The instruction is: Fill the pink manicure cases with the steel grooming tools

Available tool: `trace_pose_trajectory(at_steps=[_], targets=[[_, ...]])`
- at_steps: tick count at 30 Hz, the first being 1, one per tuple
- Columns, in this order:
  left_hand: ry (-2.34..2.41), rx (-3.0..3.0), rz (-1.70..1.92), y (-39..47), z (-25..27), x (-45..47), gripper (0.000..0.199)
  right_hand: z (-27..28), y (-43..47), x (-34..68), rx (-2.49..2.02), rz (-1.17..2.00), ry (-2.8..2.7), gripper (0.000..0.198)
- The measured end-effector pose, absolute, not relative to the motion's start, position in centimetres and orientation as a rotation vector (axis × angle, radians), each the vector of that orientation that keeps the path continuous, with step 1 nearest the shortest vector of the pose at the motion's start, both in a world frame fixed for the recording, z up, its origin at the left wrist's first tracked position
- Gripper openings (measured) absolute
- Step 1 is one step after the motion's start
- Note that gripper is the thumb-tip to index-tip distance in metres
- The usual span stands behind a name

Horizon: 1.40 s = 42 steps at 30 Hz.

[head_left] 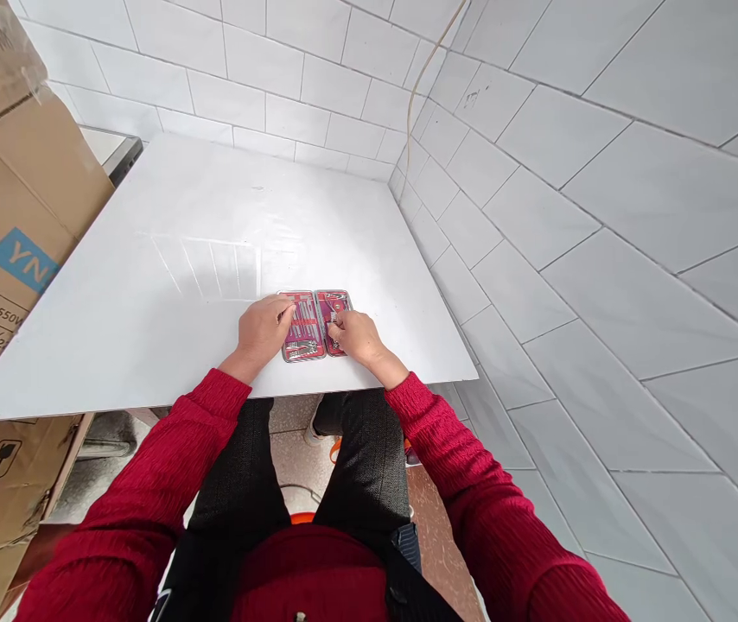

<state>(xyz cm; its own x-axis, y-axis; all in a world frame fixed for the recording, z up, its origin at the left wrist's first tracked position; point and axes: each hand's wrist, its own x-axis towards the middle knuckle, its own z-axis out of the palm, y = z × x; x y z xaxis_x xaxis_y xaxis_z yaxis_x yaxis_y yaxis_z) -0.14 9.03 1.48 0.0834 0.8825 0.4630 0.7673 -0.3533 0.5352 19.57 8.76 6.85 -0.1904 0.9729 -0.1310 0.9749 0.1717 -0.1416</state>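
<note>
An open manicure set case (pixel 319 321) with a red and purple lining lies flat near the front edge of the table. Slim metal tools (pixel 308 320) stand in a row under a red strap in its left half, with a silver clipper-like tool (pixel 302 348) below them. My left hand (pixel 265 328) is closed at the case's left edge, its fingertips curled over the rim. Over the right half, my right hand (pixel 357 335) pinches thumb and fingers together at small silvery pieces. What sits between those fingertips is too small and covered to name.
The white table (pixel 213 207) meets tiled walls (pixel 537 199) at the back and right. Large cardboard boxes (pixel 12 173) stand along its left side. A thin cable (pixel 416 86) hangs down the wall corner. My legs (pixel 369 449) are below the front edge.
</note>
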Motion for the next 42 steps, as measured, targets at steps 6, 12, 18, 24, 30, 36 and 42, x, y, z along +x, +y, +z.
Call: trace_pose_trajectory(at_steps=[6, 12, 18, 24, 30, 36, 42], targets=[[1.708, 2.234, 1.120, 9.3, 1.0, -0.1, 0.032, 6.5, 10.4, 18.4, 2.049, -0.284, 2.440, 0.027], [1.730, 2.235, 1.100, 9.2, 1.0, -0.1, 0.030, 5.1, 10.8, 19.1, 2.130, -0.436, 2.607, 0.039], [1.698, 2.271, 1.080, 9.0, 1.4, 0.1, 0.030, 3.7, 9.5, 20.8, 2.089, -0.700, 2.797, 0.069], [1.700, 2.251, 1.069, 8.9, 1.6, 0.1, 0.031, 3.3, 9.9, 21.8, 1.919, -0.856, 2.856, 0.074], [1.716, 2.255, 1.055, 9.1, 1.5, 0.2, 0.033, 3.1, 12.0, 22.6, 1.729, -0.868, 2.938, 0.062], [1.723, 2.252, 1.059, 9.2, 1.5, 0.2, 0.033, 3.8, 13.0, 22.7, 1.578, -0.732, 2.969, 0.036], [1.728, 2.260, 1.028, 9.4, 1.4, 0.2, 0.032, 4.3, 12.4, 22.3, 1.642, -0.640, 2.899, 0.031]])
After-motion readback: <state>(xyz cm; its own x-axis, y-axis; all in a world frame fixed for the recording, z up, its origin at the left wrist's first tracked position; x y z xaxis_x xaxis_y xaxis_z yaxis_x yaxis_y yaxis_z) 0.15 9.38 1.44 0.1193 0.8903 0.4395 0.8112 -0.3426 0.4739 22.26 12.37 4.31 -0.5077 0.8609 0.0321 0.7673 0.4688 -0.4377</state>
